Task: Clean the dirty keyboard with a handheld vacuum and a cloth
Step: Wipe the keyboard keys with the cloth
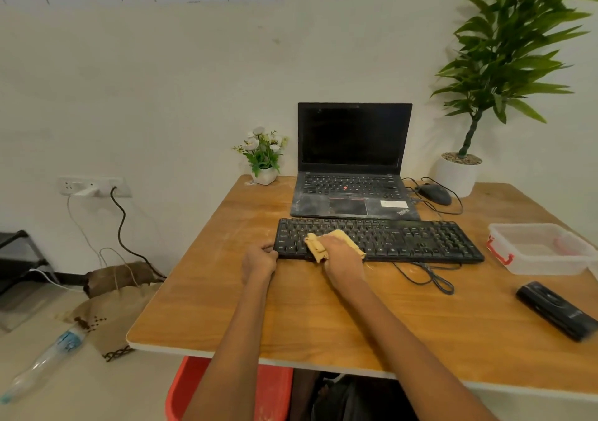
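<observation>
A black keyboard (404, 239) lies across the wooden table (307, 307), in front of a dusty laptop. My right hand (343, 254) presses a yellow cloth (315, 244) onto the keyboard's left half, and the cloth sticks out from under the fingers. My left hand (259, 260) grips the keyboard's near left corner. A black handheld vacuum (558, 310) lies on the table at the far right, away from both hands.
A black laptop (354, 168) stands open behind the keyboard, with a mouse (433, 193) and its cable to the right. A clear plastic box (540, 247) sits at the right. A small flower pot (263, 158) and a tall potted plant (459, 174) stand at the back.
</observation>
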